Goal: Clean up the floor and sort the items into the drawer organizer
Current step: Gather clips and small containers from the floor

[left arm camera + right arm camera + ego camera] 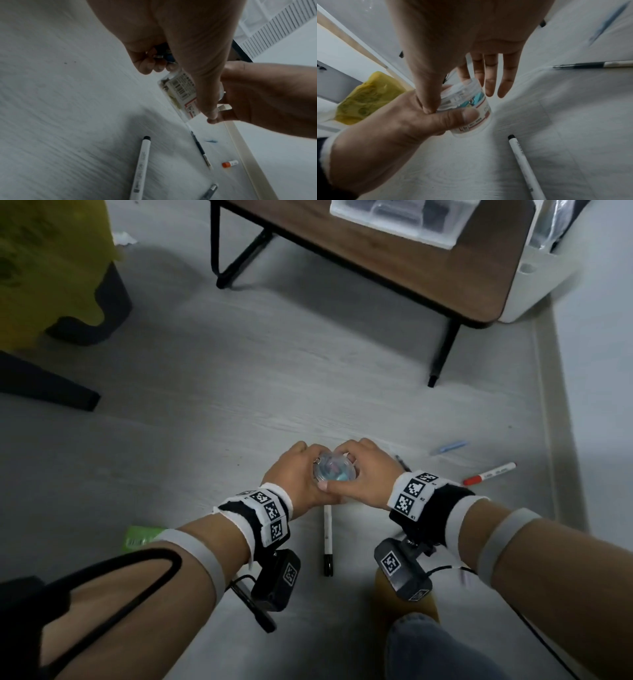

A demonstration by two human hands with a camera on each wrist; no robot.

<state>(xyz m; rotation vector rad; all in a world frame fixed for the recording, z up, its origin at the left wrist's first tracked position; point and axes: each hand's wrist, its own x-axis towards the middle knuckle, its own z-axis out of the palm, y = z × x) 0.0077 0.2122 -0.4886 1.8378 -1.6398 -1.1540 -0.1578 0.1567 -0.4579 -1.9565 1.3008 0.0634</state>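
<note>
At centre of the head view we hold a small clear jar (pixel 334 471) between both hands, above the floor (pixel 239 392). Our left hand (pixel 294 477) wraps the labelled body, thumb laid across the label, as the right-wrist view shows; this steadies the jar from below. Our right hand (pixel 363 474) pinches the lid (pixel 462 89) between thumb and forefinger, while its other three fingers (pixel 506 81) stand straight and clear of the jar. We judge this split grip to serve turning or seating the lid, so the contents cannot spill in carrying; which of the two, we cannot tell. In the left-wrist view something small and dark sits under the left hand's curled fingers, too hidden to name.

Loose items lie on the floor: a white pen (pixel 327 539) at lower centre, just below the hands; a red-capped marker (pixel 489 474), a dark pen (pixel 402 463) and a blue smear-like piece (pixel 448 447) at right; a green packet (pixel 142 537) at lower left. The organizer (pixel 400 217) sits on the table (pixel 428 275) at upper right, well apart from the jar.
</note>
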